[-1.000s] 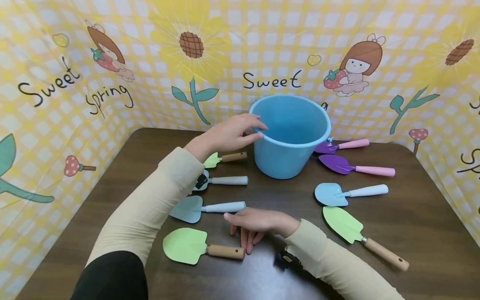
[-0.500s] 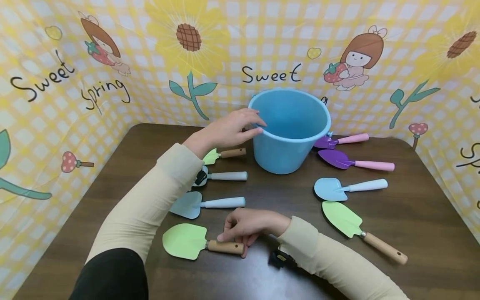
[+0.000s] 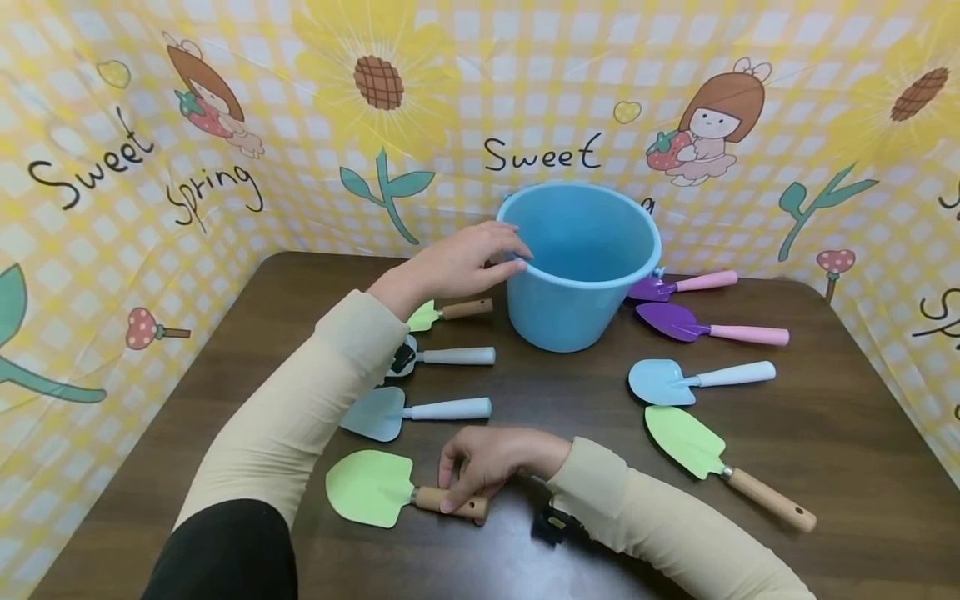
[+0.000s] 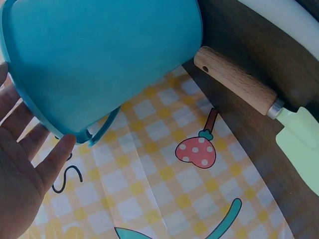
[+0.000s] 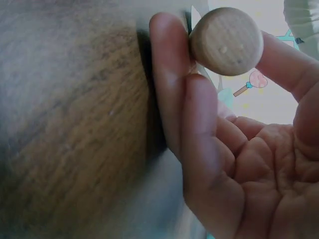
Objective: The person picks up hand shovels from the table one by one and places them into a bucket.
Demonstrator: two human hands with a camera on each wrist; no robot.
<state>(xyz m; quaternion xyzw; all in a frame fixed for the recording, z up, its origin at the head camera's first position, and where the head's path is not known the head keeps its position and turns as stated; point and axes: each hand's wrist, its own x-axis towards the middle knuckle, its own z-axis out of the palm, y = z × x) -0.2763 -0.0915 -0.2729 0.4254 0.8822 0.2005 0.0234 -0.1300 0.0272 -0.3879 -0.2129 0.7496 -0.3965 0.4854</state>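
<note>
In the head view my right hand (image 3: pixel 491 458) pinches the wooden handle of a green trowel (image 3: pixel 370 487) lying at the front of the table. The right wrist view shows the round handle end (image 5: pixel 227 42) between thumb and fingers, close to the tabletop. A light blue bucket (image 3: pixel 566 321) stands at the back, and my left hand (image 3: pixel 465 260) rests on its left rim with relaxed fingers. From the left wrist, the spread fingers reach along the bucket's (image 4: pixel 109 59) rim, their tips partly hidden behind it.
Left of the bucket lie a small green trowel (image 3: pixel 467 309) and two pale blue trowels (image 3: pixel 450 409), partly behind my left sleeve. On the right are two purple trowels (image 3: pixel 671 322), a blue one (image 3: pixel 658 383) and a pointed green one (image 3: pixel 686 442). Printed fabric (image 3: pixel 450 192) walls the table.
My right hand has come down from beside the green trowel's handle and now pinches it between thumb and fingers. The left hand has stayed at the bucket's rim.
</note>
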